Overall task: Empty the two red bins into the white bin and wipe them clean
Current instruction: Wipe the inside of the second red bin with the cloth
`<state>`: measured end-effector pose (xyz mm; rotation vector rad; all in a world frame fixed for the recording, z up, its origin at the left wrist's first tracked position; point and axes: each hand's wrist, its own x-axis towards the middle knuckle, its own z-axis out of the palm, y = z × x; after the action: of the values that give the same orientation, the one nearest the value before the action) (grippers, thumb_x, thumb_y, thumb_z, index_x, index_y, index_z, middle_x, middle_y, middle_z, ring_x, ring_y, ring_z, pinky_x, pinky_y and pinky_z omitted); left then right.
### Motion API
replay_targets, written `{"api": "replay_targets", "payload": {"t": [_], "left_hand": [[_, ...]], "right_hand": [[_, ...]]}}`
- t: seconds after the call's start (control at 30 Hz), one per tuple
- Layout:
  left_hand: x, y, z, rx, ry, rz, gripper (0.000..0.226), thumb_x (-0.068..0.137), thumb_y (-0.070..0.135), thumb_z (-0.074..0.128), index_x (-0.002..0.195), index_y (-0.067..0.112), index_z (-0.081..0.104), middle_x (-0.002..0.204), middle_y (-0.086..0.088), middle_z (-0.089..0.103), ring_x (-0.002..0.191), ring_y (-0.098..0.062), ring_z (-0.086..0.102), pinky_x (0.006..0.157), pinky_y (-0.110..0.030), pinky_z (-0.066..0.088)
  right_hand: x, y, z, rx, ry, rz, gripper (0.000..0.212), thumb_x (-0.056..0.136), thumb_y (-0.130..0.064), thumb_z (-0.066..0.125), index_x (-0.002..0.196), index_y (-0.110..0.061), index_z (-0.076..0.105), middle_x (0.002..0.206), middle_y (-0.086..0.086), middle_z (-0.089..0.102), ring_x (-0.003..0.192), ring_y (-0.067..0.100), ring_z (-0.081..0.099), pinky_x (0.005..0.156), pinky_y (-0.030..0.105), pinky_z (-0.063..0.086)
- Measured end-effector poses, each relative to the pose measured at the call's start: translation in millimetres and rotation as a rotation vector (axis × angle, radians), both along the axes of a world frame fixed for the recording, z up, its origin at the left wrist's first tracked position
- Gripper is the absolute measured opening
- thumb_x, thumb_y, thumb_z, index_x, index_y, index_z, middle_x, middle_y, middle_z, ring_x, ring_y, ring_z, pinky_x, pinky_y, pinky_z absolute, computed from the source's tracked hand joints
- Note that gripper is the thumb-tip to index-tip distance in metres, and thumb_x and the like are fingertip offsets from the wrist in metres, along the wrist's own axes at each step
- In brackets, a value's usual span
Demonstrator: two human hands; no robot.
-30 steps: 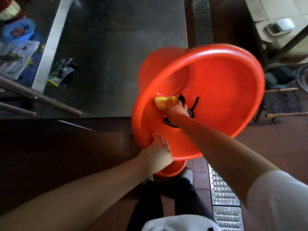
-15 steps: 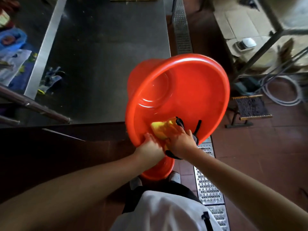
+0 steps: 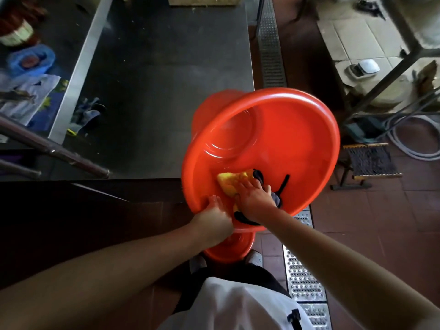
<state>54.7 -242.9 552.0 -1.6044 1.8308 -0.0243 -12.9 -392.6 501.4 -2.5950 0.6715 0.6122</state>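
Wiping stage now: the left hand (image 3: 215, 216) grips the near rim of the tilted red bin (image 3: 285, 148), held off the bench's (image 3: 166, 91) near right corner, already emptied. The right hand (image 3: 256, 198) presses a yellow cloth (image 3: 232, 183) inside. A second red bin (image 3: 228, 248) waits below; no white bin visible.

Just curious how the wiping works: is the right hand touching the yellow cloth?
Touching. The head view shows the right hand pressing the yellow cloth against the red bin's inside wall.
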Motion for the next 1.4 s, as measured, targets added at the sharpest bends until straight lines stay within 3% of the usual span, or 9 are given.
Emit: {"api": "replay_targets", "payload": {"t": [0.17, 0.5, 0.6, 0.77, 0.83, 1.03, 1.17, 1.27, 1.4], "left_hand": [[5, 0, 1, -0.092, 0.075, 0.033, 0.04, 0.069, 0.038, 0.077, 0.089, 0.003, 0.078, 0.085, -0.021, 0.073, 0.077, -0.036, 0.07, 0.074, -0.047, 0.058], [3, 9, -6, -0.062, -0.013, 0.029, 0.042, 0.076, 0.025, 0.071, 0.105, -0.005, 0.071, 0.098, -0.029, 0.07, 0.086, -0.043, 0.07, 0.076, -0.05, 0.057], [8, 7, 4, -0.07, 0.046, 0.012, 0.03, 0.068, 0.025, 0.073, 0.088, 0.004, 0.076, 0.083, -0.018, 0.072, 0.073, -0.035, 0.069, 0.073, -0.046, 0.057], [9, 1, 18, -0.163, 0.149, 0.06, 0.018, 0.064, 0.032, 0.074, 0.066, 0.014, 0.071, 0.064, -0.009, 0.066, 0.059, -0.029, 0.064, 0.061, -0.035, 0.053], [10, 2, 21, -0.157, 0.128, 0.047, 0.022, 0.058, 0.034, 0.075, 0.059, 0.013, 0.071, 0.058, -0.01, 0.065, 0.055, -0.029, 0.064, 0.059, -0.035, 0.053], [20, 3, 28, -0.077, 0.057, -0.019, 0.043, 0.063, 0.056, 0.076, 0.06, 0.013, 0.072, 0.059, -0.003, 0.068, 0.057, -0.023, 0.065, 0.063, -0.03, 0.051], [42, 5, 37, -0.045, -0.016, -0.035, 0.037, 0.093, 0.034, 0.053, 0.108, 0.005, 0.069, 0.104, -0.019, 0.071, 0.095, -0.034, 0.066, 0.088, -0.043, 0.048], [62, 13, 52, -0.054, -0.046, -0.044, 0.037, 0.094, 0.036, 0.052, 0.109, 0.006, 0.067, 0.103, -0.014, 0.07, 0.095, -0.031, 0.065, 0.095, -0.046, 0.041], [91, 20, 73, -0.039, -0.097, 0.02, 0.037, 0.095, 0.032, 0.053, 0.12, 0.007, 0.064, 0.115, -0.014, 0.068, 0.109, -0.034, 0.06, 0.113, -0.055, 0.022]], "right_hand": [[51, -27, -35, -0.038, 0.075, 0.033, 0.068, 0.098, -0.037, 0.05, 0.156, -0.026, 0.019, 0.163, 0.003, 0.018, 0.146, 0.034, 0.017, 0.111, 0.066, 0.021], [86, -36, -45, -0.056, 0.113, 0.047, 0.056, 0.097, -0.037, 0.049, 0.15, -0.028, 0.032, 0.158, 0.0, 0.031, 0.146, 0.03, 0.02, 0.111, 0.06, 0.025], [58, -26, -23, -0.031, 0.09, 0.072, 0.059, 0.095, -0.035, 0.05, 0.151, -0.033, 0.029, 0.16, -0.002, 0.024, 0.147, 0.026, 0.019, 0.113, 0.061, 0.02], [-20, -5, 19, 0.035, -0.011, 0.151, 0.061, 0.094, -0.059, 0.025, 0.154, -0.047, 0.02, 0.166, -0.011, 0.01, 0.151, 0.019, 0.01, 0.111, 0.061, 0.022], [-45, 1, 30, 0.017, -0.014, 0.234, 0.082, 0.078, -0.081, 0.018, 0.154, -0.049, 0.014, 0.166, -0.014, 0.008, 0.152, 0.019, 0.009, 0.11, 0.065, 0.022], [-58, 11, 35, -0.194, 0.026, 0.336, 0.109, 0.076, -0.072, 0.064, 0.159, -0.036, 0.003, 0.167, -0.005, 0.011, 0.151, 0.024, 0.017, 0.11, 0.052, 0.029], [-58, 4, 52, -0.326, -0.004, 0.382, 0.095, 0.074, -0.064, 0.069, 0.155, -0.032, 0.032, 0.157, -0.001, 0.039, 0.143, 0.028, 0.038, 0.099, 0.048, 0.043], [-62, -10, 68, -0.479, -0.01, 0.49, 0.08, 0.059, -0.058, 0.082, 0.131, -0.027, 0.066, 0.128, 0.002, 0.067, 0.118, 0.031, 0.063, 0.077, 0.043, 0.055], [-55, -18, 77, -0.659, -0.134, 0.571, 0.05, 0.061, -0.033, 0.084, 0.109, -0.023, 0.077, 0.109, 0.006, 0.073, 0.106, 0.036, 0.069, 0.067, 0.039, 0.054]]}}
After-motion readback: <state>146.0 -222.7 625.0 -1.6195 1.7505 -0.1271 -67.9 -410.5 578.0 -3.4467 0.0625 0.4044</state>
